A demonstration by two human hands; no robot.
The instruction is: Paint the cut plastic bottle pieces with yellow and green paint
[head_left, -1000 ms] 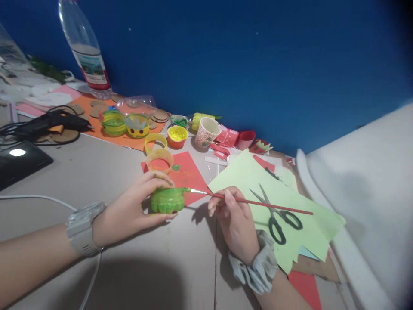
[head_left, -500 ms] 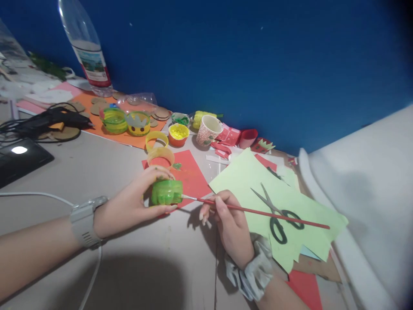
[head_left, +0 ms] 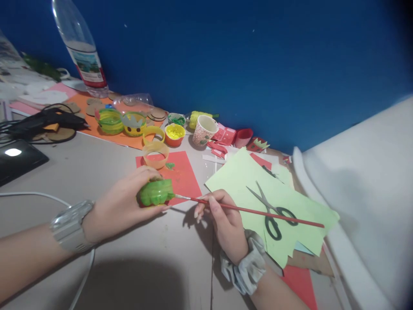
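My left hand (head_left: 124,202) grips a small plastic piece painted green (head_left: 156,192) just above the table, fingers wrapped over its top and underside. My right hand (head_left: 222,217) pinches a thin red-handled paintbrush (head_left: 258,211); its tip touches the right side of the green piece. A silver watch sits on my left wrist and a grey scrunchie on my right. Both hands hover near the lower edge of a red paper sheet (head_left: 182,176).
Black-handled scissors (head_left: 272,213) lie on light green paper (head_left: 254,185) to the right. Yellow plastic rings (head_left: 155,153), a yellow paint pot (head_left: 174,133), a paper cup (head_left: 204,129), a plastic bottle (head_left: 82,51) and a black glue gun (head_left: 48,120) stand along the back. A white cable (head_left: 38,196) crosses the left.
My left hand has turned and tilted the green piece and shifted it slightly left. The brush tip followed, staying at its right side. The view moved a little.
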